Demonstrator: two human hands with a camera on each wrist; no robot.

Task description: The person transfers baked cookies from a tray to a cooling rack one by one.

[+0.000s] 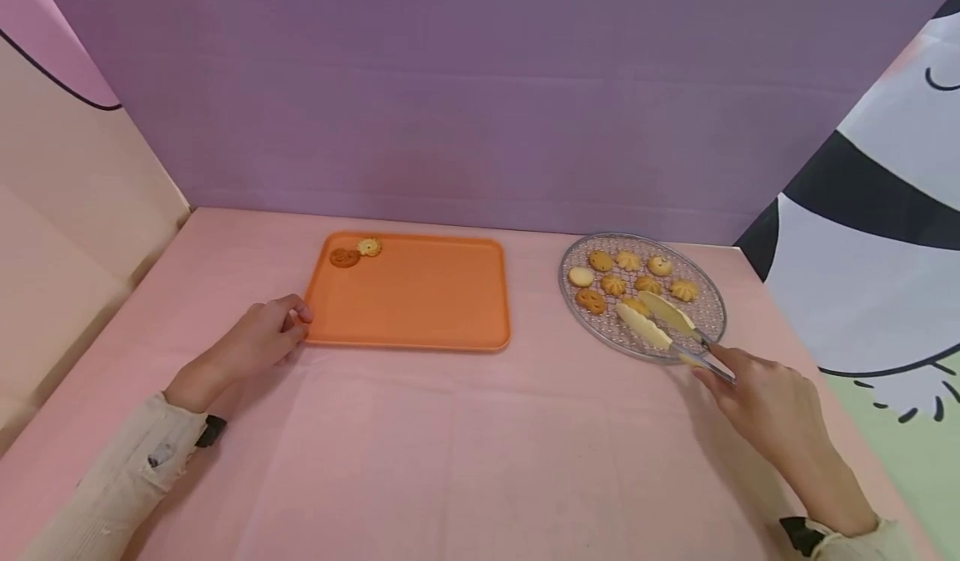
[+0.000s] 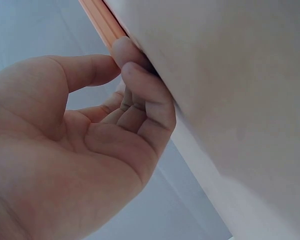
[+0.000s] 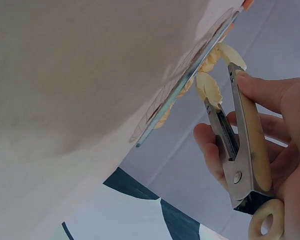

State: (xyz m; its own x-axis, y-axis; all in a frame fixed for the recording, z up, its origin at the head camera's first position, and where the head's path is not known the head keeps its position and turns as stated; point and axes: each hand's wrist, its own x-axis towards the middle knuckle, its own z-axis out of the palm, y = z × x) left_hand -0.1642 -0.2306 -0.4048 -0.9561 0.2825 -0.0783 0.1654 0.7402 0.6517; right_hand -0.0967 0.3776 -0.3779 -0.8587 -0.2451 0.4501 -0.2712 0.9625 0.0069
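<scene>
My left hand (image 1: 258, 340) pinches the near left corner of an orange tray (image 1: 420, 311), thumb and curled fingers at its rim (image 2: 107, 27) in the left wrist view. On the tray's far left corner lie a brown cookie (image 1: 344, 258) and a pale flower-shaped cookie (image 1: 369, 247). My right hand (image 1: 768, 398) grips metal tongs (image 3: 242, 135) with cream tips. Those tips stand apart, low over the front of a round wire rack (image 1: 716, 294), on either side of a golden cookie (image 1: 633, 304) that they partly cover. Contact between tips and cookie cannot be told.
Several other cookies, among them a round pale one (image 1: 581, 277) and a brown one (image 1: 591, 301), lie on the rack. A pink cloth (image 1: 480, 453) covers the table. Behind it rises a purple backdrop (image 1: 480, 127), with a printed panel (image 1: 885, 236) at the right.
</scene>
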